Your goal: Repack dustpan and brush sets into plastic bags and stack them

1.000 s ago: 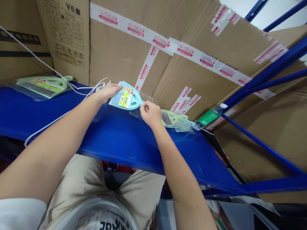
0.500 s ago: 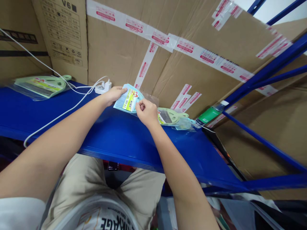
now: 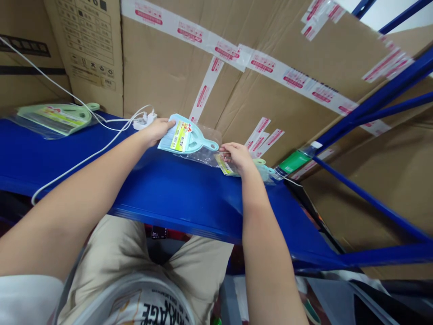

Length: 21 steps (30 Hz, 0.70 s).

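Head view: left grip (image 3: 159, 130) holds yellow-labelled pale-blue dustpan (image 3: 188, 136); right grip (image 3: 238, 156) unclear.

Smooth, satin plastic forms the light-blue dustpan (image 3: 200, 141), its printed label (image 3: 181, 136) slick beside crinkled, glossy clear wrap (image 3: 204, 158). Smooth painted metal makes up the blue shelf (image 3: 169, 189); behind, matt brown cardboard (image 3: 162, 67) carries shiny plastic tape (image 3: 228, 53). Matt cloth trousers (image 3: 111, 253) show near.
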{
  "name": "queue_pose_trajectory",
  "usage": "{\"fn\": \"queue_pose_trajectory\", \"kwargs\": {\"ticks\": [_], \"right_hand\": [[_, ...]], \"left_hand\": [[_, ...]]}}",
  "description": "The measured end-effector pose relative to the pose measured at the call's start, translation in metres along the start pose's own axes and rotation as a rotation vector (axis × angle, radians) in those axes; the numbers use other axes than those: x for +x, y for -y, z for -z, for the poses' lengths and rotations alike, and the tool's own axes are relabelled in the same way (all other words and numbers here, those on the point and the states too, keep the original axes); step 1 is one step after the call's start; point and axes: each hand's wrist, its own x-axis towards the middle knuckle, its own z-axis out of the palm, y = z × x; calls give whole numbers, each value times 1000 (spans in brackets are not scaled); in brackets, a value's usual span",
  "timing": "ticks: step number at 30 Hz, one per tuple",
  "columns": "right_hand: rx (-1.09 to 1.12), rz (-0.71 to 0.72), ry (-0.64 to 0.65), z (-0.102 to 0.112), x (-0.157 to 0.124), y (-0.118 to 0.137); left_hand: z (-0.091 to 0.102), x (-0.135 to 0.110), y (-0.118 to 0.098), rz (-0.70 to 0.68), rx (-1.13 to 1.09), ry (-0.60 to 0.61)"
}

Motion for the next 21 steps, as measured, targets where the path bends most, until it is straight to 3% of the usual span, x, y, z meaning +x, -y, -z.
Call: {"fn": "queue_pose_trajectory", "kwargs": {"ticks": [8, 12, 17, 21], "right_hand": [[135, -114, 159, -6, -2, -3], [156, -122, 171, -7, -3, -5], [103, -26, 203, -13, 1, -9], [129, -51, 166, -15, 3, -10]], "left_hand": [[-2, -1, 0, -1, 0, 18], [-3, -1, 0, -4, 3, 16], [-6, -2, 4, -2, 20, 26], [-8, -1, 6, 10, 37, 21]]}}
